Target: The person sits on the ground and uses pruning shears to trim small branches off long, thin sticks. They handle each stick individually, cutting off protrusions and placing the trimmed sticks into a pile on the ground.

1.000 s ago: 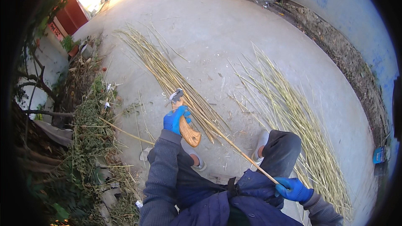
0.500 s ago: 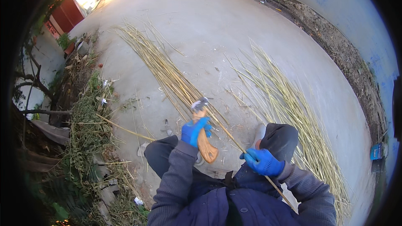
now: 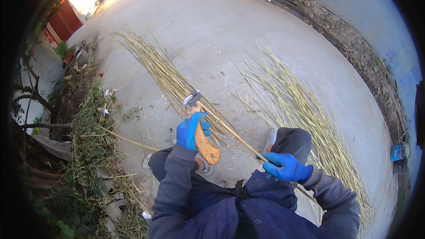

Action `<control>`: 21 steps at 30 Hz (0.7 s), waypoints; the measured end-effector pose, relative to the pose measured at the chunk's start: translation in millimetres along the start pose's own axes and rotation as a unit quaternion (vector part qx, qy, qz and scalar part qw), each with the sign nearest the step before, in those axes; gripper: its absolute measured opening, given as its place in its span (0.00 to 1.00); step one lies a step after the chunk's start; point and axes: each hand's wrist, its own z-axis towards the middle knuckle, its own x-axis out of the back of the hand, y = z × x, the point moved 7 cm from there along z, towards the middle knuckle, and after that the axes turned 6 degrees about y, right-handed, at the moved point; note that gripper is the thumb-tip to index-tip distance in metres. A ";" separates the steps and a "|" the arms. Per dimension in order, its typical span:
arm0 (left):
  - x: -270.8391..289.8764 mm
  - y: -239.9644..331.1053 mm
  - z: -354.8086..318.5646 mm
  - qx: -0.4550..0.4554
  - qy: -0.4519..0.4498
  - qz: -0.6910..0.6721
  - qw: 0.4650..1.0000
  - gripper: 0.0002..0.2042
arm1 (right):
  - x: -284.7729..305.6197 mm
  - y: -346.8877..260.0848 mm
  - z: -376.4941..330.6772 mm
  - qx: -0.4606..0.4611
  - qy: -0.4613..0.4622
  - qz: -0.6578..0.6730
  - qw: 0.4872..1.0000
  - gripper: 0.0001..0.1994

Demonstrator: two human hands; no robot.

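Note:
Both of my hands wear blue gloves. My left hand (image 3: 187, 132) is wrapped round a tool with a curved wooden handle (image 3: 207, 148) and a grey metal head (image 3: 192, 99); its exact kind I cannot make out. The head points away from me, over a bundle of long thin stalks (image 3: 152, 62) on the ground. A single tan stalk (image 3: 241, 140) is gripped in my right hand (image 3: 285, 167), in front of my right knee. It slants from near the bundle, through the fingers and back under my right forearm.
A second, paler pile of stalks (image 3: 305, 110) lies along my right side. Dry weeds and plants (image 3: 95, 144) line the left edge. At far right a blue container (image 3: 397, 152) stands by the wall (image 3: 376, 9). Loose bits litter the concrete ground (image 3: 195, 22).
My left hand and the tool have shifted left and slightly away from me. My right hand has moved a little right and turned, still gripping the stalk. The hands are farther apart.

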 end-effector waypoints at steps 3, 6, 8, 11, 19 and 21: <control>-32.5 -24.0 -30.8 0.054 -0.029 0.045 0.997 0.21 | -6.2 -36.7 60.8 0.041 0.041 0.056 0.997 0.21; -44.3 -38.4 -40.8 0.053 -0.035 0.043 0.997 0.22 | -16.0 -33.4 96.4 0.042 0.062 0.032 0.997 0.17; -29.3 -34.5 -26.4 0.046 -0.014 0.038 0.998 0.21 | -21.2 -29.0 89.9 0.137 0.112 -0.060 0.982 0.14; 23.5 -4.4 20.3 0.025 0.013 0.010 1.000 0.22 | -30.7 -5.7 33.5 0.242 0.140 -0.101 0.955 0.10; 206.0 89.2 110.3 -0.119 0.189 -0.001 0.975 0.31 | -1.2 57.2 -117.9 0.286 0.157 -0.281 0.903 0.12; 241.6 101.5 121.6 -0.111 0.182 0.012 0.977 0.33 | 14.0 60.7 -137.5 0.293 0.185 -0.324 0.880 0.12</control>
